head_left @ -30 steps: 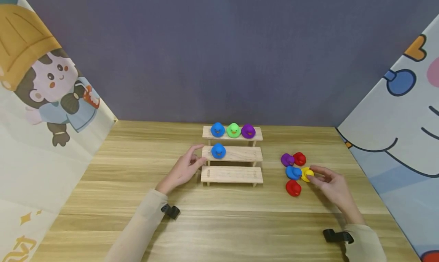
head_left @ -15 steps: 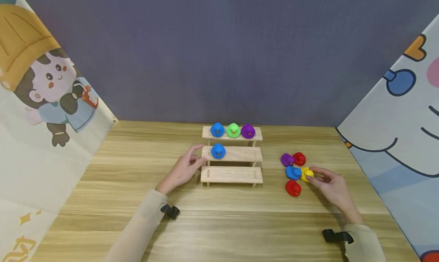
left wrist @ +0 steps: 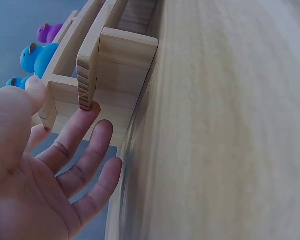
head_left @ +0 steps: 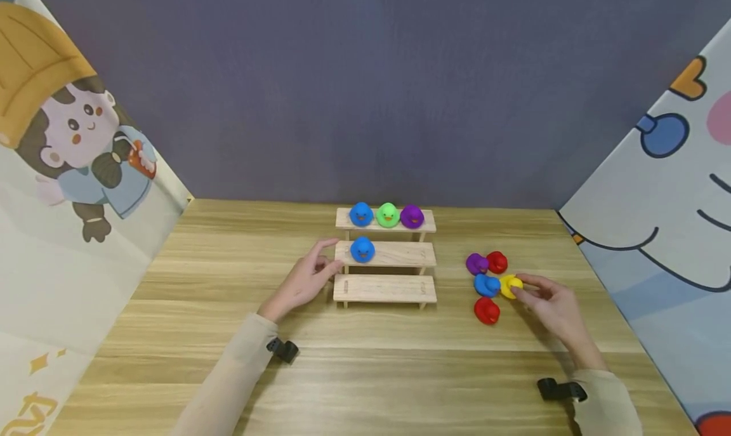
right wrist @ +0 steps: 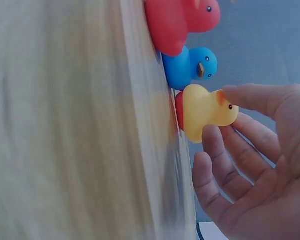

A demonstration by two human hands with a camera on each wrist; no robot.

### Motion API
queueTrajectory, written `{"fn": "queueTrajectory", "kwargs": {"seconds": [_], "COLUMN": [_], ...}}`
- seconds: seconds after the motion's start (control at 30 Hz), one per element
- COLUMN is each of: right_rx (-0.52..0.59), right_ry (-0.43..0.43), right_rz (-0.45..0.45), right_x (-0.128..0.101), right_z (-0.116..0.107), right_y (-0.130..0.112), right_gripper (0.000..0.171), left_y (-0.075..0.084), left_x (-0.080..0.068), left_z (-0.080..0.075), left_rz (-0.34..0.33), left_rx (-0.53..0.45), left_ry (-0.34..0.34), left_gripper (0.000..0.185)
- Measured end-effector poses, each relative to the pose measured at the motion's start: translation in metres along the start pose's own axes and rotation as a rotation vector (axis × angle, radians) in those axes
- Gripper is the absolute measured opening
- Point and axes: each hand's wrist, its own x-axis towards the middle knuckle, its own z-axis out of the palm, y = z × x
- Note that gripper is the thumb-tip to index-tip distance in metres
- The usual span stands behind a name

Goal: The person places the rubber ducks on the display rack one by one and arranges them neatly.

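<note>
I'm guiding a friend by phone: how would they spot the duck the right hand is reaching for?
Start at the wooden three-step stand mid-table, then look right to the loose cluster of ducks on the tabletop. The yellow duck sits at the cluster's right edge, at the right hand fingertips, beside a blue duck. It is the only yellow one.

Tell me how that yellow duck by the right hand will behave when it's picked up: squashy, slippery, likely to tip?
The yellow duck looks like smooth moulded rubber, so probably light and slightly squashy. Its rounded body may slip from a fingertip pinch by the right hand. It sits against the blue duck, so lifting it could nudge that neighbour.
</note>
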Motion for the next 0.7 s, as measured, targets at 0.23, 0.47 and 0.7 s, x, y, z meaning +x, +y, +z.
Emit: {"fn": "queueTrajectory", "kwargs": {"seconds": [0.23, 0.47, 0.7], "right_rx": [0.022, 0.025, -0.018], "right_ry": [0.025, 0.07, 0.096], "right_rz": [-0.013, -0.042, -0.07], "right_x": [0.001, 0.001, 0.002], "right_z": [-0.002, -0.006, -0.007], "right_y": [-0.004, -0.015, -0.027], "right_gripper": [0.055, 0.05, 0.051], "left_y": [0.0, 0.0, 0.001], "left_x": [0.001, 0.002, 0.001], "left_z": [0.0, -0.001, 0.0], "left_rz": [-0.002, -0.001, -0.002], "left_rx": [0.003, 0.003, 0.005], "left_ry": [-0.006, 0.0, -0.002], "left_gripper": [0.062, 0.062, 0.063]}}
